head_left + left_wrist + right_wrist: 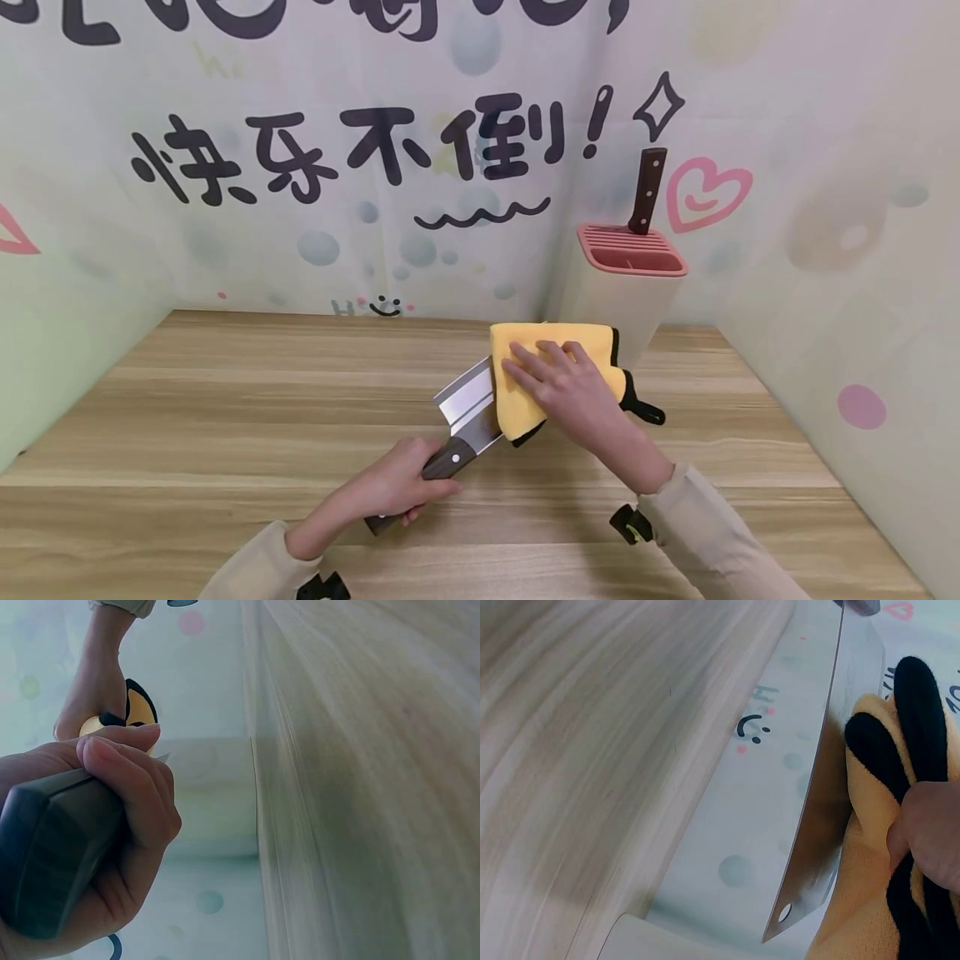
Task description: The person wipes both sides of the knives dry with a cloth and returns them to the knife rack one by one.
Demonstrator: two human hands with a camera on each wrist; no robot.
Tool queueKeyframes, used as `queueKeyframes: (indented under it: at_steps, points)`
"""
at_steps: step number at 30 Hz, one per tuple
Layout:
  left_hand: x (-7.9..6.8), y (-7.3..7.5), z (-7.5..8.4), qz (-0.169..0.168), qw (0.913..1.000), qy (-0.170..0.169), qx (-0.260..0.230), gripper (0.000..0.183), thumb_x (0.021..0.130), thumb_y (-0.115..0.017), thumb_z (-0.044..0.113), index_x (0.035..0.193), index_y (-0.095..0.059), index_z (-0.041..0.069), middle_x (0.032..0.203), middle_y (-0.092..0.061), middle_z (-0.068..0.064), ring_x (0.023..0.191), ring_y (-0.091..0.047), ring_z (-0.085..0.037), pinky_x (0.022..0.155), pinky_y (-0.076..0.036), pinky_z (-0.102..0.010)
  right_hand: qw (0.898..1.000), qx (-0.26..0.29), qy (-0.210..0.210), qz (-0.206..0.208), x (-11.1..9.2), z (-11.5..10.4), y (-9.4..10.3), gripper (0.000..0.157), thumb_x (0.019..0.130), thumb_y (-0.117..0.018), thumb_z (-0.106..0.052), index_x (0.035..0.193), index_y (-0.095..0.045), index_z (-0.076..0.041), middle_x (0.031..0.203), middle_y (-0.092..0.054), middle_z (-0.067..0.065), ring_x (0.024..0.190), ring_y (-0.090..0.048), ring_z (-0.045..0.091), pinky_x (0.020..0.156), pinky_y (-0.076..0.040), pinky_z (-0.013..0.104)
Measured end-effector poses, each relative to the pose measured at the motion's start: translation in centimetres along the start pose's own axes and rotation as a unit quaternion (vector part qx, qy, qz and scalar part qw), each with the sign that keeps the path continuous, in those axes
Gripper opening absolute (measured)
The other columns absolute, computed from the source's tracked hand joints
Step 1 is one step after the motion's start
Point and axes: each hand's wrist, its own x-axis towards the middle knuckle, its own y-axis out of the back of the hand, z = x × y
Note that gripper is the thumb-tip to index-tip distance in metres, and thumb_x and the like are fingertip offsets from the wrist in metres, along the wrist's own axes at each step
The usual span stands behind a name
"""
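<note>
A cleaver point(467, 398) with a broad shiny blade and a dark riveted handle point(52, 847) is held aloft over the table, slanting up to the right. My left hand point(397, 483) grips its handle. On the blade lies a folded yellow cloth point(513, 408) with black edging and a black loop, hiding most of the blade in the head view. My right hand point(573, 396) holds this cloth, fingers spread over the top and thumb point(930, 836) underneath. From the right wrist, a long bare strip of the blade point(817, 825) shows, with a hole near its far corner.
Behind the cloth stands a pale knife block point(622, 304) with a pink slotted top, and one brown-handled knife point(647, 190) sticks up from it. The wood-grain table point(262, 400) is bounded by a printed cloth backdrop point(285, 250) at the back and sides.
</note>
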Motion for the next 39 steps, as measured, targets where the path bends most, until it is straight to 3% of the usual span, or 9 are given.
queueKeyframes:
  at_steps: [25,32,39]
  points:
    - [0.5,0.1,0.1,-0.018,0.9998,0.001,0.008,0.018,0.083,-0.062,0.013,0.077,-0.048,0.004,0.042,-0.042,0.004,0.031,-0.041,-0.006,0.029,-0.038,-0.025,0.991,-0.013,0.116,0.072,1.2,-2.8,1.2,0.04,0.079,-0.061,-0.008,0.116,-0.059,-0.021,0.123,-0.054,0.0,0.102,-0.054,0.022,0.078,-0.044,0.036]
    - [0.4,0.0,0.1,-0.019,0.9998,0.004,0.01,0.015,0.082,-0.06,0.01,0.076,-0.048,0.004,0.043,-0.043,0.003,0.031,-0.041,-0.006,0.029,-0.039,-0.026,0.988,-0.011,0.137,0.07,1.2,-2.9,1.4,0.042,0.077,-0.064,-0.01,0.117,-0.058,-0.021,0.124,-0.052,-0.002,0.105,-0.052,0.021,0.079,-0.044,0.035]
    - [0.4,0.1,0.1,-0.025,0.9996,0.01,0.004,0.016,0.083,-0.061,0.012,0.077,-0.048,0.004,0.043,-0.043,0.003,0.031,-0.041,-0.007,0.03,-0.038,-0.024,0.987,-0.022,0.144,0.069,1.0,-2.8,1.3,0.04,0.08,-0.057,-0.012,0.119,-0.056,-0.021,0.126,-0.051,-0.001,0.106,-0.051,0.021,0.08,-0.044,0.035]
